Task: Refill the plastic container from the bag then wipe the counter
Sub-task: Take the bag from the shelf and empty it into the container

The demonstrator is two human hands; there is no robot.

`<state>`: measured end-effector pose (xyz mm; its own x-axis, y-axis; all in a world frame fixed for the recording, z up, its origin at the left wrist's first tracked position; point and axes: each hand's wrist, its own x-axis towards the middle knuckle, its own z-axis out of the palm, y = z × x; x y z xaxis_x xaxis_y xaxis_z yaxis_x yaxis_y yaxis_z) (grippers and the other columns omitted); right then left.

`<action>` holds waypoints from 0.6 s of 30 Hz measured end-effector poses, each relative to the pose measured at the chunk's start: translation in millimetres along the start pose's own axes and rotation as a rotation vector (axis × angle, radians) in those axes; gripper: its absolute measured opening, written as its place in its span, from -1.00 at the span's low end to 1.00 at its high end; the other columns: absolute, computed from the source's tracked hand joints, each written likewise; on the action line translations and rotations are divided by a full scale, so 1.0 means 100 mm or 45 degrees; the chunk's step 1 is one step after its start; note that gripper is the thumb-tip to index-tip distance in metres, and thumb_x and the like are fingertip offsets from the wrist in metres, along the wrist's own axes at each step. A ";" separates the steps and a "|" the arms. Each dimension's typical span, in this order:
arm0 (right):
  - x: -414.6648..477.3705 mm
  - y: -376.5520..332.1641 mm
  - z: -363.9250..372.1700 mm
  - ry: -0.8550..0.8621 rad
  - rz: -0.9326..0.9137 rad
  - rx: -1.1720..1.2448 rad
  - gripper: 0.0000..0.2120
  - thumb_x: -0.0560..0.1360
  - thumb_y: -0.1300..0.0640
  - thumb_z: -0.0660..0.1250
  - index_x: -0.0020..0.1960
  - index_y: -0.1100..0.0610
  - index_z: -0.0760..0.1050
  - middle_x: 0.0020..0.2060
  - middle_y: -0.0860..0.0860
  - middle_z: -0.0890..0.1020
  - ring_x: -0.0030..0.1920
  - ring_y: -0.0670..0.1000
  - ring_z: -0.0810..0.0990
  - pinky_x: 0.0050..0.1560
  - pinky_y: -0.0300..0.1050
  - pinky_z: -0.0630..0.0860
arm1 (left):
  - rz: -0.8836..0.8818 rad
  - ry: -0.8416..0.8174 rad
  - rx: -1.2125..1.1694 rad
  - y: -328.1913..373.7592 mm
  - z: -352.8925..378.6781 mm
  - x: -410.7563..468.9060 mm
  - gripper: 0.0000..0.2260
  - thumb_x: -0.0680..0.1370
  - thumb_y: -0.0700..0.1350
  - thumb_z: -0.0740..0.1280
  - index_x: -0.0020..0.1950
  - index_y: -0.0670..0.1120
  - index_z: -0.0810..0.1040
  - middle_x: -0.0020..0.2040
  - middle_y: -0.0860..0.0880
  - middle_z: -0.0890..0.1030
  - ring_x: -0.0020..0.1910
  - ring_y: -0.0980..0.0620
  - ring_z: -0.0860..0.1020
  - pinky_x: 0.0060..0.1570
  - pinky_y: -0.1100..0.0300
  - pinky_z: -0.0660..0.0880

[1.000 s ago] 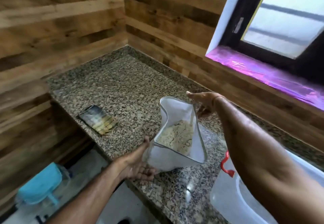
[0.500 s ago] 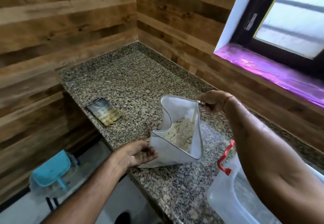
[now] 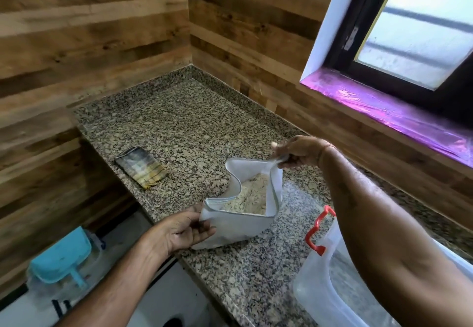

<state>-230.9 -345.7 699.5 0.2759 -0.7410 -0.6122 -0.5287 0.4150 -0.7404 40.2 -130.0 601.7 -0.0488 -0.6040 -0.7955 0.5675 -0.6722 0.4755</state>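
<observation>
A folded striped cloth (image 3: 141, 167) lies on the speckled granite counter (image 3: 179, 127), left of the open white zip-top bag of pale flakes (image 3: 243, 206). The left hand (image 3: 183, 229) grips the bag's near corner; the right hand (image 3: 298, 151) pinches its far rim. Right of the bag stands the clear plastic container with a red latch (image 3: 323, 283).

Stone, wood, soft plastic and cloth

The table (image 3: 194, 132) was speckled granite, polished, with a dull sheen near its front edge. The walls (image 3: 89, 40) were planked wood, grainy and matt. The bag (image 3: 238, 226) looked like soft white plastic, smooth and faintly glossy, holding a pale, flaky, matt filling (image 3: 252, 197). The container (image 3: 330, 291) was cloudy see-through plastic with a shiny red plastic handle (image 3: 318, 232). A folded cloth (image 3: 140, 166) looked woven, striped and frayed at one end.
</observation>
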 end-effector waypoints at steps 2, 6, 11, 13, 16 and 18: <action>0.07 0.08 -0.05 0.135 -0.007 0.046 -0.56 0.54 -0.11 0.45 0.03 0.31 0.67 -0.19 0.11 0.74 -0.28 -0.02 0.71 -0.30 -0.16 0.70 | -0.001 -0.049 0.028 0.00 -0.04 -0.03 -0.75 0.62 -0.42 0.25 0.07 -0.11 0.60 -0.32 -0.15 0.66 -0.51 0.03 0.58 -0.43 0.06 0.66; 0.17 0.22 -0.18 0.308 -0.009 -0.171 -0.71 0.48 0.02 0.56 -0.19 0.24 0.65 -0.32 0.09 0.66 -0.39 -0.02 0.57 -0.43 -0.23 0.58 | 0.023 -0.168 0.050 -0.06 -0.16 -0.12 -0.65 0.58 -0.47 0.24 0.22 -0.14 0.62 -0.10 -0.20 0.71 -0.20 -0.08 0.61 -0.28 0.01 0.70; 0.28 0.39 -0.41 0.082 0.085 -0.390 -0.87 0.59 0.15 0.45 -0.03 0.21 0.56 -0.39 0.03 0.42 -0.57 -0.14 0.35 -0.59 -0.30 0.31 | 0.068 -0.233 -0.204 -0.26 -0.38 -0.22 -0.25 0.12 -0.55 0.58 0.24 -0.16 0.52 0.04 -0.35 0.55 -0.29 -0.25 0.66 -0.19 -0.23 0.64; 0.29 0.45 -0.44 0.007 0.185 -0.375 -0.86 0.60 0.16 0.43 -0.07 0.19 0.52 -0.41 -0.01 0.42 -0.57 -0.17 0.37 -0.60 -0.35 0.32 | 0.107 -0.207 -0.204 -0.34 -0.37 -0.23 -0.40 0.29 -0.56 0.48 0.26 -0.23 0.46 0.02 -0.33 0.55 -0.38 -0.19 0.68 -0.26 -0.15 0.67; 0.28 0.49 -0.44 -0.027 0.296 -0.378 -0.76 0.56 0.11 0.48 -0.21 0.14 0.49 -0.37 0.00 0.42 -0.43 -0.12 0.36 -0.55 -0.35 0.37 | 0.023 -0.134 -0.139 -0.42 -0.38 -0.19 -0.76 0.55 -0.42 0.27 0.21 -0.37 0.48 -0.19 -0.31 0.65 -0.38 -0.15 0.69 -0.31 -0.02 0.70; 0.26 0.48 -0.42 -0.030 0.317 -0.386 -0.75 0.55 0.07 0.49 -0.21 0.15 0.50 -0.37 0.00 0.44 -0.39 -0.10 0.34 -0.55 -0.34 0.39 | -0.063 -0.210 -0.071 -0.40 -0.41 -0.17 -0.63 0.55 -0.19 0.35 0.28 -0.41 0.50 -0.14 -0.36 0.66 -0.30 -0.17 0.71 -0.27 0.03 0.71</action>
<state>-283.1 -367.5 659.3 0.1258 -0.6237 -0.7715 -0.7938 0.4031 -0.4553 51.9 -75.4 580.7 -0.2092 -0.6358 -0.7430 0.6056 -0.6808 0.4121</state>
